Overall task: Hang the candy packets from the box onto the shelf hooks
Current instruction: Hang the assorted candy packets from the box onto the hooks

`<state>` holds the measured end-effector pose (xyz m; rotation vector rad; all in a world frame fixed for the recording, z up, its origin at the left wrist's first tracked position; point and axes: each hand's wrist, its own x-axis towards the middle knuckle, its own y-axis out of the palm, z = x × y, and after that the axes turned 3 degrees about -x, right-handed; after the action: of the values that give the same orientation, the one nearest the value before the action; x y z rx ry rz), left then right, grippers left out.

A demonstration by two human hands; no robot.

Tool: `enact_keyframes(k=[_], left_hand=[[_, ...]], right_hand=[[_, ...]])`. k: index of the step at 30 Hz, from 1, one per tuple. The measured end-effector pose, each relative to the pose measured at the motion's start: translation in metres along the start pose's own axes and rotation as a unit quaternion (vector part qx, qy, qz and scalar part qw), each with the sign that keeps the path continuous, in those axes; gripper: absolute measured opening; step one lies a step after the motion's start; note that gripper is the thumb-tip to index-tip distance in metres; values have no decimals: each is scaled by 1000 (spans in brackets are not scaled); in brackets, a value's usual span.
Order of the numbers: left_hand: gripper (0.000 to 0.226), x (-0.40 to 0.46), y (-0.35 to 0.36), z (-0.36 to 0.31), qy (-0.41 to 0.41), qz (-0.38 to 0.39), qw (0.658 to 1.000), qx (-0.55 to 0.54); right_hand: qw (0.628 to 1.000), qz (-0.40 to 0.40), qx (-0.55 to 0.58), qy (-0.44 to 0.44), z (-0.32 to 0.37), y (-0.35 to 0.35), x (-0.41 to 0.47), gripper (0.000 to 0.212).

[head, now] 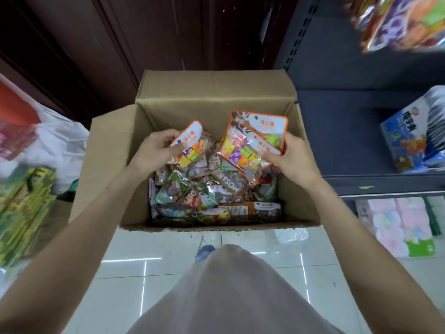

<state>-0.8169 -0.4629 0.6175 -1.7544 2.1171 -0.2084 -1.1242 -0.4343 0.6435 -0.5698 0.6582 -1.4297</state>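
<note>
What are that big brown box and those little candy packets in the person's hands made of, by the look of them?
The box looks like plain corrugated cardboard: matt brown, with creased flaps and a rough torn front edge. The candy packets, held in the right hand and the left hand, seem to be thin glossy plastic film: clear windows show the sweets, and the surface glints and crinkles.

A glossy white tiled floor (125,266) reflects strips of ceiling light. Dark brown wood panelling (101,39) fills the far wall. On the right stands a dark grey metal shelving unit (337,68) with a slotted upright, its lower shelf edge (385,183) running rightward.
</note>
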Motion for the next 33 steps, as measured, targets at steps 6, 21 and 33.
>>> enact_keyframes(k=[6, 21, 33], left_hand=[[12, -13, 24, -40, 34, -99, 982, -158], [10, -73, 112, -179, 165, 15, 983, -84], [20, -93, 191, -264, 210, -49, 936, -280]], right_hand=[[958, -95, 271, 17, 16, -46, -28, 16], [865, -31, 500, 30, 5, -114, -91, 32], [835, -87, 543, -23, -29, -196, -128, 33]])
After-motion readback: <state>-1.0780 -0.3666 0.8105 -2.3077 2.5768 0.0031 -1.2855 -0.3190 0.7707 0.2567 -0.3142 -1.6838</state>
